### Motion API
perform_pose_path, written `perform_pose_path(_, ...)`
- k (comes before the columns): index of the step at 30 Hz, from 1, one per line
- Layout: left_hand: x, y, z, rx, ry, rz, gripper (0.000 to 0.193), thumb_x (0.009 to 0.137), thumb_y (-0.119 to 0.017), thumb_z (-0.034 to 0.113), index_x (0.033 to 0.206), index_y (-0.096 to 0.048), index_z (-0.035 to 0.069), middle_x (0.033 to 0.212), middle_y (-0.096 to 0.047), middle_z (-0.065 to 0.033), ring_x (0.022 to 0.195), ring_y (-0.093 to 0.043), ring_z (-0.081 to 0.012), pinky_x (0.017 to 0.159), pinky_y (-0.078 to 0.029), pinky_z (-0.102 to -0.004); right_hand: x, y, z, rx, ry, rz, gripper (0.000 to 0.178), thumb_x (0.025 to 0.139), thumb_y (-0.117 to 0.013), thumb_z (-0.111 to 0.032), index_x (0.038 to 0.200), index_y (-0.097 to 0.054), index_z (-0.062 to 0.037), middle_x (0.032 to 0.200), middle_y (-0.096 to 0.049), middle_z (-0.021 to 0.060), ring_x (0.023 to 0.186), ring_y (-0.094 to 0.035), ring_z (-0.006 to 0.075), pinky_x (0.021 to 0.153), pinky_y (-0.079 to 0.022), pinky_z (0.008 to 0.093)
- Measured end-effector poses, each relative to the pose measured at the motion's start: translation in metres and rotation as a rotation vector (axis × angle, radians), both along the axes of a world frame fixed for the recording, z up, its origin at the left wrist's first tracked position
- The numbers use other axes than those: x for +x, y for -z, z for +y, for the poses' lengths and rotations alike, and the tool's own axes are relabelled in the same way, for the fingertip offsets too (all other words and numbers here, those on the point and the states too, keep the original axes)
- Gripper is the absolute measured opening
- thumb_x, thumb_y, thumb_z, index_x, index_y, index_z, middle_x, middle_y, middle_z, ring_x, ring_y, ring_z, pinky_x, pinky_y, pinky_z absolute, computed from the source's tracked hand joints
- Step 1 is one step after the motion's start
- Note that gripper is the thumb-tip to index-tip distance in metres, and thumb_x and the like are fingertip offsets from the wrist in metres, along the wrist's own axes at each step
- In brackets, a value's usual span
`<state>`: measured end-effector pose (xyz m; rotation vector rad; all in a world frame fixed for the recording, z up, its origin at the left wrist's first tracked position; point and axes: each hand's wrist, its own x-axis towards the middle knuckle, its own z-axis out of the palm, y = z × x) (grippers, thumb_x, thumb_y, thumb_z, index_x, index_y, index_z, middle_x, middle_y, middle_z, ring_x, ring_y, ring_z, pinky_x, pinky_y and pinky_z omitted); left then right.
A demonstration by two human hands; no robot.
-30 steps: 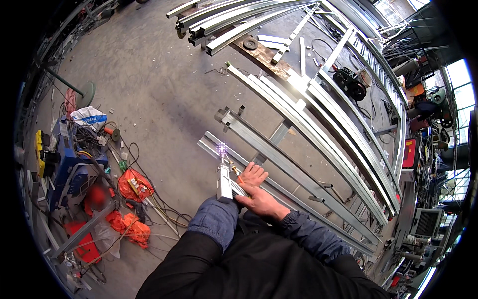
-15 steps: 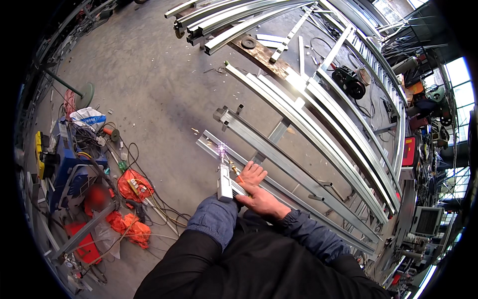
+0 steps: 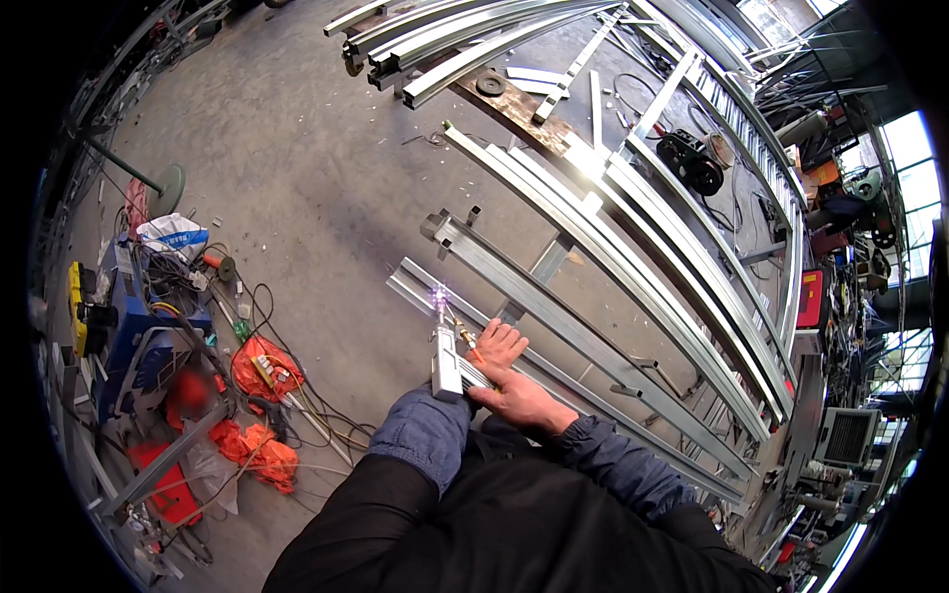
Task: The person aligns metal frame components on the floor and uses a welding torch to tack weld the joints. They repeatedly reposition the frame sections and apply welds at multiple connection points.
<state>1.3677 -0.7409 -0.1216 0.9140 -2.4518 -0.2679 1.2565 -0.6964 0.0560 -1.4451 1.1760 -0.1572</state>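
My right hand (image 3: 527, 400) is closed around the handle of a silver welding gun (image 3: 447, 366), which has a boxy body and a thin nozzle. A bright violet-white glow (image 3: 439, 295) shows at the nozzle tip, against a galvanized steel channel (image 3: 410, 282). Beside the nozzle runs a small brass-coloured tube (image 3: 463, 334). Just beyond the right hand, my left hand (image 3: 502, 343) rests on the steel with its fingers stretched out. The gun and right hand partly hide its palm and wrist.
Parallel to the channel lies a steel frame (image 3: 554, 287), with long shiny square tubes (image 3: 633, 296) beyond it. More tubes (image 3: 474, 49) are stacked at the far side. On the left stand a blue machine (image 3: 148, 336), tangled cables (image 3: 262, 306) and orange bags (image 3: 262, 455).
The orange sparks around the nozzle tip have mostly gone, while the violet glow stays. Both hands and the gun hold nearly the same place.
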Motion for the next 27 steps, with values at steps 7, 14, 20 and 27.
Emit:
perform_pose_path(7,0.001,-0.001,0.001,0.007,0.002,0.046,0.038,0.088,-0.064,0.02,0.123,-0.067,0.006,0.109,-0.06,-0.0106,0.112,-0.059,-0.0294,0.111,-0.043,-0.0475,-0.001,-0.002,0.0,0.022,0.006,-0.017,0.058,0.106,-0.069,-0.036,0.155,-0.057,-0.0089,0.141,-0.068,0.0224,0.131,-0.064,0.0402,0.111,-0.049,0.0442)
perform_pose_path(14,-0.004,0.015,0.0,0.052,0.009,0.062,0.045,0.085,-0.068,0.027,0.125,-0.068,0.007,0.11,-0.061,-0.0095,0.113,-0.059,-0.0288,0.113,-0.041,-0.05,-0.009,-0.003,0.001,-0.044,-0.032,-0.046,0.062,0.106,-0.068,-0.037,0.16,-0.052,-0.0103,0.146,-0.064,0.0252,0.133,-0.062,0.0416,0.113,-0.048,0.0441)
perform_pose_path(20,-0.008,0.021,0.003,0.055,-0.028,0.093,0.044,0.087,-0.065,0.032,0.124,-0.069,0.008,0.106,-0.061,-0.009,0.114,-0.06,-0.0284,0.117,-0.04,-0.0527,-0.051,-0.036,0.003,0.201,-0.079,-0.127,0.064,0.112,-0.063,-0.035,0.167,-0.043,-0.01,0.152,-0.062,0.0208,0.136,-0.061,0.0285,0.116,-0.044,0.0378)
perform_pose_path(27,-0.017,0.017,-0.018,0.41,0.293,-0.34,0.057,0.084,-0.081,0.051,0.116,-0.066,0.007,0.112,-0.071,-0.0111,0.114,-0.068,-0.0311,0.11,-0.049,-0.0487,-0.13,-0.103,-0.042,0.668,0.201,-0.333,0.051,0.116,-0.054,-0.035,0.157,-0.051,-0.0043,0.12,-0.066,0.0052,0.1,-0.068,0.0153,0.088,-0.059,0.0346)
